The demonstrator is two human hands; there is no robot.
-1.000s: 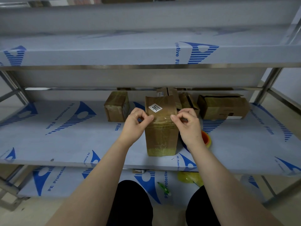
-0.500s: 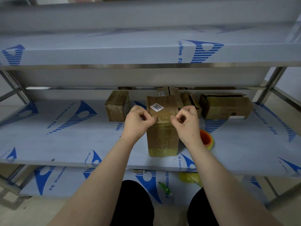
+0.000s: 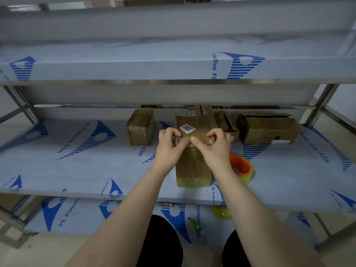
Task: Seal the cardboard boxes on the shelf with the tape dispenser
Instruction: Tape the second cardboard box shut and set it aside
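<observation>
A tall cardboard box (image 3: pixel 192 166) stands near the front of the middle shelf (image 3: pixel 77 170), wrapped in clear tape and bearing a white label "7202" (image 3: pixel 187 128). My left hand (image 3: pixel 169 146) and my right hand (image 3: pixel 216 148) meet at the box's upper front edge. Both pinch a strip of clear tape (image 3: pixel 210 141) against the box. An orange-cored tape roll (image 3: pixel 241 166) lies on the shelf just right of the box, partly hidden by my right wrist.
More cardboard boxes stand behind: one at left (image 3: pixel 140 129), a cluster behind the tall box (image 3: pixel 221 120), a wide one at right (image 3: pixel 269 128). The upper shelf (image 3: pixel 134 68) overhangs. On the lower shelf lie a yellow tape roll (image 3: pixel 221 212) and a green object (image 3: pixel 195 224).
My hands have drawn closer together at the box's top front edge. My right thumb now reaches left across the tape toward my left hand.
</observation>
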